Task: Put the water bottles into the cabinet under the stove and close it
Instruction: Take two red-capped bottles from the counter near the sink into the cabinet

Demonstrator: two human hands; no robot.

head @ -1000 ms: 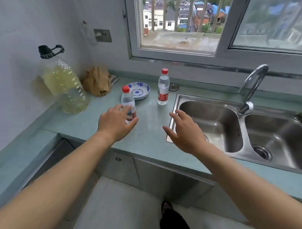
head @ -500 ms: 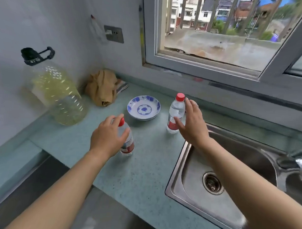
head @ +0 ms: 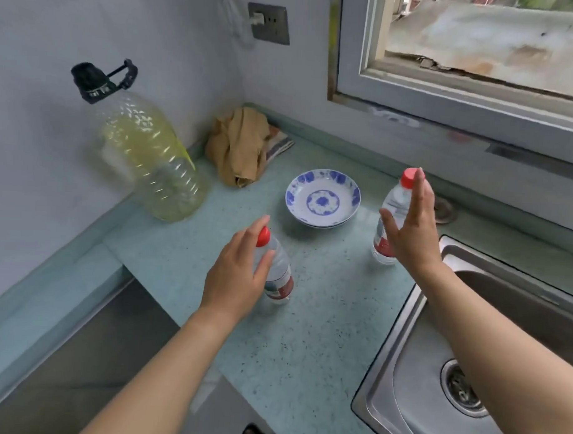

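Two small clear water bottles with red caps and red labels stand upright on the pale green counter. My left hand is cupped around the near bottle; its thumb lies across the front, its fingers reach behind the cap, and the grip is loose. My right hand is spread at the far bottle by the sink, fingers straight up beside the cap and thumb in front of the body. The cabinet under the stove is out of view.
A blue-and-white dish sits between the bottles. A large jug of yellow oil and a crumpled tan cloth occupy the back left corner. The steel sink is at right, and a lower steel recess at left.
The view has moved closer over the counter. My right hand went from above the sink edge to the far bottle. My left hand stayed around the near bottle.
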